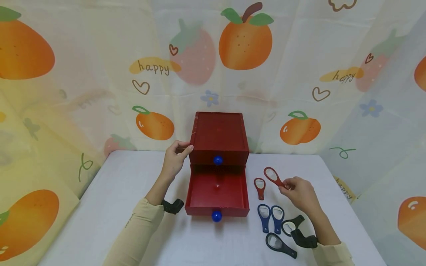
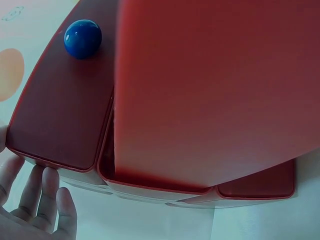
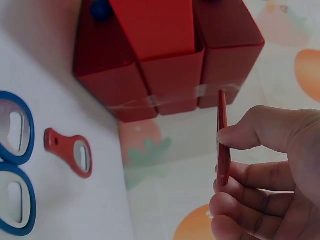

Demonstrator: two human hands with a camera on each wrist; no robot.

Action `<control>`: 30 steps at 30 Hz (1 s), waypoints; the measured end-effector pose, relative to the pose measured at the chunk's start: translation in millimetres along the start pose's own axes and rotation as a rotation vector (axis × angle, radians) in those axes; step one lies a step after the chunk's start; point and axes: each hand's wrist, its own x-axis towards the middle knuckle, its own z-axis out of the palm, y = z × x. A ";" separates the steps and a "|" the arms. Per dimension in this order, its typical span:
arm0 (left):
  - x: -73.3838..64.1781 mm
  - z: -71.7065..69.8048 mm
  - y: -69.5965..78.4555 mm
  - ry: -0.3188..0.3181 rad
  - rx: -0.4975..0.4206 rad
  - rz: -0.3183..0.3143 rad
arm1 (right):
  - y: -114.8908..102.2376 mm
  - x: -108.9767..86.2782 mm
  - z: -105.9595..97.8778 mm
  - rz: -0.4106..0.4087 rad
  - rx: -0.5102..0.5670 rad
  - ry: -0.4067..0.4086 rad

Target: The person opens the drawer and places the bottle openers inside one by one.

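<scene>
My right hand [image 1: 301,194] pinches a red bottle opener [image 1: 279,183] by its handle end between thumb and fingers, above the table right of the red drawer cabinet [image 1: 217,131]. In the right wrist view this opener [image 3: 223,112] appears edge-on. Another red bottle opener [image 1: 260,194] lies beside the cabinet. My left hand [image 1: 174,159] touches the cabinet's upper left side. In the left wrist view its fingers [image 2: 49,197] rest fairly straight against that side. Below the top drawer, a drawer [image 1: 203,199] with a blue knob [image 1: 216,216] is pulled out; its visible floor is bare.
Two blue bottle openers [image 1: 265,224] lie side by side on the white table [image 1: 133,173]. Two black ones [image 1: 286,251] lie nearer the front, one partly hidden by the right wrist's black camera mount [image 1: 303,239]. A fruit-print cloth [image 1: 286,92] hangs behind the table.
</scene>
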 end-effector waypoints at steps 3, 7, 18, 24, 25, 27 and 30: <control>0.7 -0.1 0.1 -0.003 0.002 -0.012 | -6.2 -1.0 -2.6 -0.018 0.005 0.002; -0.9 -0.6 5.4 -0.004 0.003 -0.024 | -14.6 -1.6 -4.5 -0.046 0.012 -0.011; -17.5 -1.2 36.2 -0.014 0.019 -0.003 | -34.4 -4.2 -7.3 -0.143 0.042 0.002; -16.0 -1.7 34.0 -0.015 0.011 -0.006 | -45.5 -3.7 -7.9 -0.214 0.056 0.012; -15.8 -1.7 33.9 -0.016 0.011 -0.007 | -47.2 -3.1 -7.6 -0.227 0.058 0.011; -15.7 -1.9 33.8 -0.019 0.010 -0.009 | -50.4 -1.8 -6.3 -0.242 0.065 0.004; -11.4 -1.5 23.0 -0.018 0.006 0.001 | -55.7 0.1 -3.8 -0.261 0.066 -0.016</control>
